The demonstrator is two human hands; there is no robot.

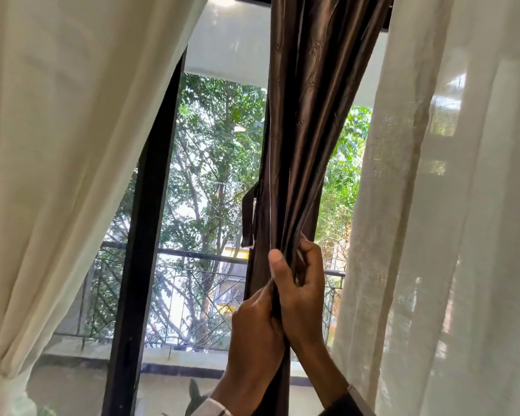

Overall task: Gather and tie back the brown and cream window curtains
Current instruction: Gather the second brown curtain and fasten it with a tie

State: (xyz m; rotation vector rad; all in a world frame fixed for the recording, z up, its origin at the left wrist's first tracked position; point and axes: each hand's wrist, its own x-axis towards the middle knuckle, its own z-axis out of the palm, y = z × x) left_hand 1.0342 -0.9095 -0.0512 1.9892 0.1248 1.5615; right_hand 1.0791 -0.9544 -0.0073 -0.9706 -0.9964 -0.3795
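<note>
A shiny brown curtain (309, 94) hangs down the middle of the window, bunched into a narrow column. My right hand (297, 283) grips the gathered folds at mid-height, thumb up on the front. Just below and to the left, my left hand (254, 331) is closed around the same bundle. A short brown strap (248, 217) dangles off the curtain's left edge. A cream curtain (57, 145) fills the left side, drawn in at its lower left. Another sheer cream curtain (445, 220) hangs loose on the right.
A dark window frame post (144, 235) slants down left of centre. Behind the glass are a metal balcony railing (192, 277), trees and a yellow building. A pale sill (168, 355) runs along the bottom.
</note>
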